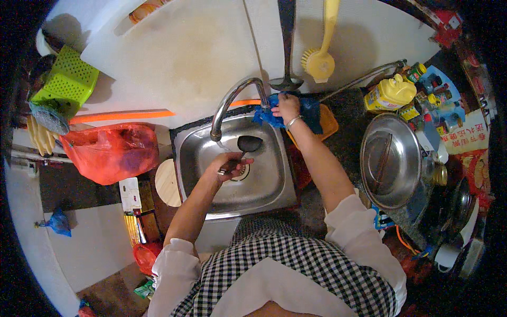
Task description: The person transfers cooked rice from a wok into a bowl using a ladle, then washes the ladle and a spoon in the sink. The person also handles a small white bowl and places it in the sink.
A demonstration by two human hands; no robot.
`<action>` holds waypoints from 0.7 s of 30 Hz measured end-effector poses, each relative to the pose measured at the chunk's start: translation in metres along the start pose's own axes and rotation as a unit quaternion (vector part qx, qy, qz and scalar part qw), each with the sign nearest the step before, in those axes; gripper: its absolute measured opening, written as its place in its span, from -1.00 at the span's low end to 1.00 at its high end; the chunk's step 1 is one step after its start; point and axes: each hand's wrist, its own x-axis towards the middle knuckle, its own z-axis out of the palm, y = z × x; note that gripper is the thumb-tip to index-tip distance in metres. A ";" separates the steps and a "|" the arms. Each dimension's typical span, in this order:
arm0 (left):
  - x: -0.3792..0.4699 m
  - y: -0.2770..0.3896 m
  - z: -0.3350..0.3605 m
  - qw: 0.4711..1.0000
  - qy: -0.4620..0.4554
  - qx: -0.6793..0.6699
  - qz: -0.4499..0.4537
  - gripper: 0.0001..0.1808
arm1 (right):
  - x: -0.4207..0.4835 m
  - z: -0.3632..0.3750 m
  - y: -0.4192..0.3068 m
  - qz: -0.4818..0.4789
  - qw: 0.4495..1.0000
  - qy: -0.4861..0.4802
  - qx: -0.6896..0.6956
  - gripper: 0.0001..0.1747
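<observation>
My left hand (231, 165) is closed around the handle of a black ladle or scoop (250, 144), which it holds over the stainless steel sink (237, 202). Above the basin arches a chrome faucet (237, 88); water seems to run from its spout beside my left hand. Behind the sink's far right corner, my right hand (287, 107) reaches to a crumpled blue plastic bag or cloth (311, 111) by the faucet's base. Its fingers rest on the blue material; whether they grip it I cannot tell. An orange plastic basket (329, 123) lies partly under the blue material.
A dark ladle (288, 81) and a yellow scrub brush (320, 65) hang on the wall. Right stand a large metal lid (390, 160), a yellow jug (390, 93) and several bottles. Left are a red plastic bag (113, 152), a round wooden board (168, 183) and a green perforated rack (67, 81).
</observation>
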 end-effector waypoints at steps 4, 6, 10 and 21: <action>-0.001 0.005 0.001 0.998 0.030 -0.036 0.045 -0.73 | -0.021 -0.007 0.021 -0.048 0.998 0.005 0.033 -0.54; -0.006 0.010 -0.001 0.996 0.047 -0.051 0.048 -0.70 | -0.039 -0.009 0.045 -0.143 0.990 0.012 -0.020 -0.56; -0.035 0.027 0.002 0.995 0.071 0.057 0.045 -0.67 | -0.099 0.028 0.085 -0.277 0.954 -0.100 -0.059 -0.64; -0.077 0.041 -0.021 0.977 0.004 0.189 0.102 -0.54 | -0.065 0.117 0.171 -0.450 0.769 -0.186 -0.414 -0.52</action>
